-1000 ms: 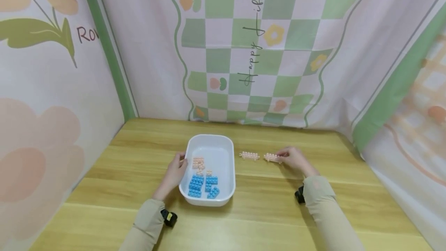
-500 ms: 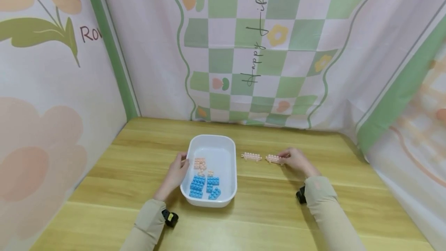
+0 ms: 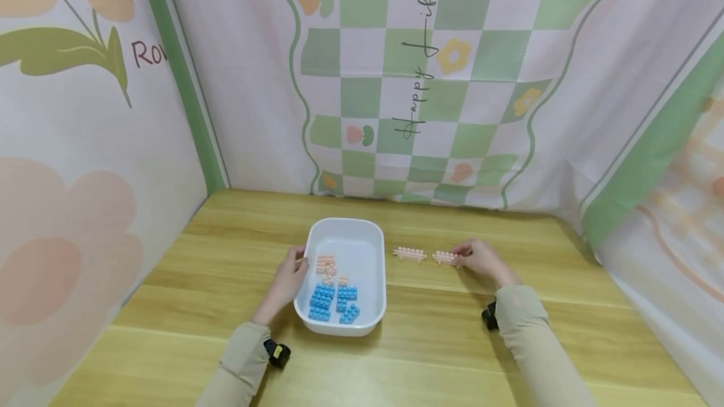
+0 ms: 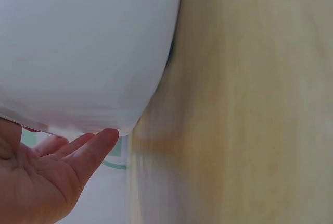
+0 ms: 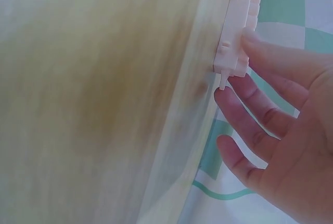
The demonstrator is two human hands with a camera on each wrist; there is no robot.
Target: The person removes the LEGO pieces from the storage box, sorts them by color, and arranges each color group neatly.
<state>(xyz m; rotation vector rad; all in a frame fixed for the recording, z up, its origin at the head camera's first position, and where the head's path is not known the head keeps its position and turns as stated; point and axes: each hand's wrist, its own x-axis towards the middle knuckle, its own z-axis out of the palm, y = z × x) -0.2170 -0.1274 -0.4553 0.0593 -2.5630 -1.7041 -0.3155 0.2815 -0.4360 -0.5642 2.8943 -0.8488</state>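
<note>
My left hand (image 3: 290,276) grips the left side of a white plastic tub (image 3: 370,269). In the left wrist view its fingers (image 4: 93,153) lie along the tub's outer wall, and the thumb is mostly hidden at the rim. To the right of the tub, my right hand (image 3: 481,262) pinches a pale pink studded toy block piece (image 5: 234,31) between thumb and fingers. Its other fingers are spread below the piece. A second pale pink studded piece (image 3: 410,254) lies on the table between the tub and the held one, roughly in line with it.
In the tub's left and near part lie several blue building bricks (image 3: 322,296) and small peach bricks (image 3: 325,264). The wooden table (image 3: 430,357) ends at the back against a green-and-white checked curtain (image 3: 418,105). Each wrist wears a small black camera (image 3: 277,353).
Both hands keep their holds and hardly move. The whole scene shifts slightly to the right in the head view, tub, pieces and curtain together.
</note>
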